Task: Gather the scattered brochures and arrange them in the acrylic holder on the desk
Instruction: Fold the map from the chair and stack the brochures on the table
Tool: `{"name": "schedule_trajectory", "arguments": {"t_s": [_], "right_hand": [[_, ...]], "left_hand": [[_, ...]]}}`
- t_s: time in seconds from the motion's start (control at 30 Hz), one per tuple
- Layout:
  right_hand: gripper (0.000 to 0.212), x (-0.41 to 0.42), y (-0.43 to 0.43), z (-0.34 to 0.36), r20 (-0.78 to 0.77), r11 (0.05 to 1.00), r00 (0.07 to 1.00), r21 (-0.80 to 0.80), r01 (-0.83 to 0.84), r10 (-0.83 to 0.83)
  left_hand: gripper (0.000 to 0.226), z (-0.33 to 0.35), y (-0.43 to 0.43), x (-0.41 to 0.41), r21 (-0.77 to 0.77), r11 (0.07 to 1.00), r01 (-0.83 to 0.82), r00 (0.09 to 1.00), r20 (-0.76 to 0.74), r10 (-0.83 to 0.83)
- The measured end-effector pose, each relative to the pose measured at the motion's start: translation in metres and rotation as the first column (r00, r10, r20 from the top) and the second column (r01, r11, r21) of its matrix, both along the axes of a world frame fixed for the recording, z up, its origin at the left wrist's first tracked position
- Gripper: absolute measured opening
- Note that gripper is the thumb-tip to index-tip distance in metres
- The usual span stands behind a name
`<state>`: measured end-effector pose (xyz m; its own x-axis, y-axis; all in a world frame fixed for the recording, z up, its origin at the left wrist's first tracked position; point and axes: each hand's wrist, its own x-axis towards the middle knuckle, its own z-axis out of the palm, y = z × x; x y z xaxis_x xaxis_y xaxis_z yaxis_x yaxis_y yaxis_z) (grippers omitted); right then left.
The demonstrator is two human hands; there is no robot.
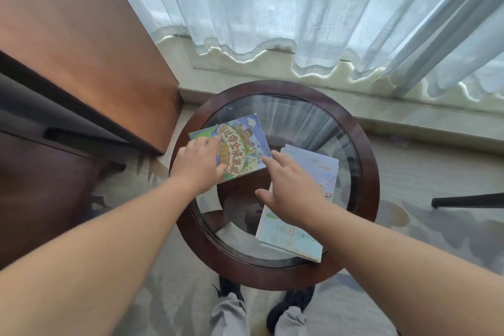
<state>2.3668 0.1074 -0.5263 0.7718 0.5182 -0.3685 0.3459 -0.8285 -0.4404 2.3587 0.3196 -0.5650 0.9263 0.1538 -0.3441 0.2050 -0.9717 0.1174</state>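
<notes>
Head view: colourful brochure under flat left hand, spread right hand at its corner.

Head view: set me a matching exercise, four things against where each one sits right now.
Things:
1. colourful brochure
2. pale brochures
3. right hand
4. black shoes

Places:
A. below the near rim of the table
B. on the table's right side, partly under a hand and forearm
C. on the table's left side, under the left hand
D. fingers spread, index tip by the colourful brochure's corner

Pairs: 1-C, 2-B, 3-D, 4-A.
</notes>
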Motion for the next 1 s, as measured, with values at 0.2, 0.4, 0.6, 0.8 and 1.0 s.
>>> {"name": "schedule_trajectory", "arguments": {"t_s": [0.2,0.4,0.6,0.8,1.0], "right_hand": [[0.065,-0.004,0.008,-0.021,-0.045,0.995,0.995,-0.022,0.092,-0.093],[0.055,-0.005,0.011,-0.032,-0.069,0.987,0.985,-0.038,0.155,-0.157],[0.057,0.005,0.027,-0.028,-0.131,0.983,0.974,-0.028,0.183,-0.185],[0.064,0.028,0.024,-0.011,-0.280,0.869,0.837,0.016,0.494,-0.471],[0.062,0.039,0.016,0.007,-0.769,0.481,0.412,0.156,0.863,-0.489]], "left_hand": [[0.090,-0.032,0.011,0.063,0.097,0.994,0.056,0.997,-0.059,-0.050],[0.093,-0.040,0.015,0.080,0.212,0.977,0.022,0.998,-0.066,-0.008],[0.058,-0.030,0.021,0.074,-0.111,0.986,-0.121,0.993,0.001,0.122],[0.045,0.001,0.039,0.065,-0.388,0.897,-0.214,0.948,0.140,0.286],[0.042,0.026,0.014,0.052,-0.707,0.618,-0.343,0.846,0.054,0.531]]}}
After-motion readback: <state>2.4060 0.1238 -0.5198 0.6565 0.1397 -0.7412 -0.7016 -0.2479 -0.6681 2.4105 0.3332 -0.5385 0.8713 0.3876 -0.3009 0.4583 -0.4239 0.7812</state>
